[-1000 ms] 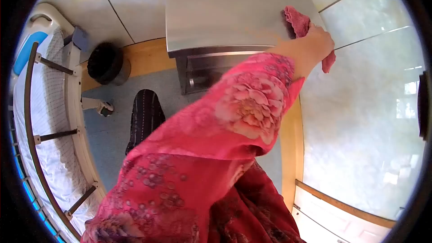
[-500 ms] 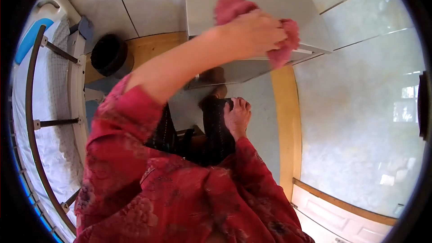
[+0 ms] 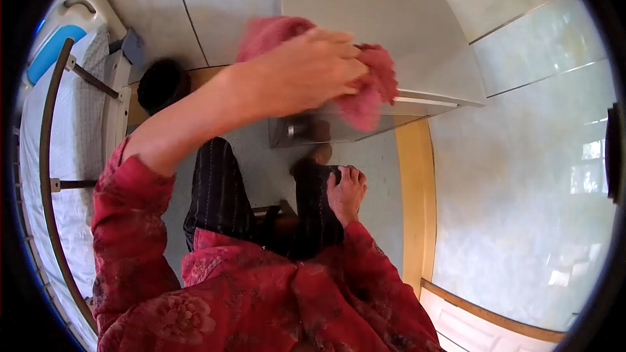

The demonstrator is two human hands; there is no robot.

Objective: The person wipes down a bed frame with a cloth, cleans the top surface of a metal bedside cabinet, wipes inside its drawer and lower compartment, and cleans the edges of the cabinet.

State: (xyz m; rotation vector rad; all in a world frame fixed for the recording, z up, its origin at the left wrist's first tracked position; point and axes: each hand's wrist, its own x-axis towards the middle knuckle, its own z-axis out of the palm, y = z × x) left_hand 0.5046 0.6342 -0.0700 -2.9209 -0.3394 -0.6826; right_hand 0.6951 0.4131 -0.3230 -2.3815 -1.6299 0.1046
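Note:
My left hand (image 3: 319, 68) is closed around a crumpled pink cloth (image 3: 372, 88), whose ends stick out on both sides of the fingers. Hand and cloth are over the front part of a light grey cabinet (image 3: 391, 19); whether the cloth touches it is hard to tell. Part of the cloth is smeared by motion. My right hand (image 3: 347, 192) lies on my right knee, its fingers apart and bent over the dark striped trousers (image 3: 313, 202), with nothing in it.
At the left stands a bed with a white mattress (image 3: 62, 124) and a brown side rail (image 3: 49, 130). A black bin (image 3: 160, 85) sits by the wall, partly behind my forearm. Shiny pale tiles (image 3: 508, 156) cover the wall on the right.
My left hand has moved left and nearer to my body with the cloth. The view has shifted, showing more of the cabinet top. My right hand stays on the knee.

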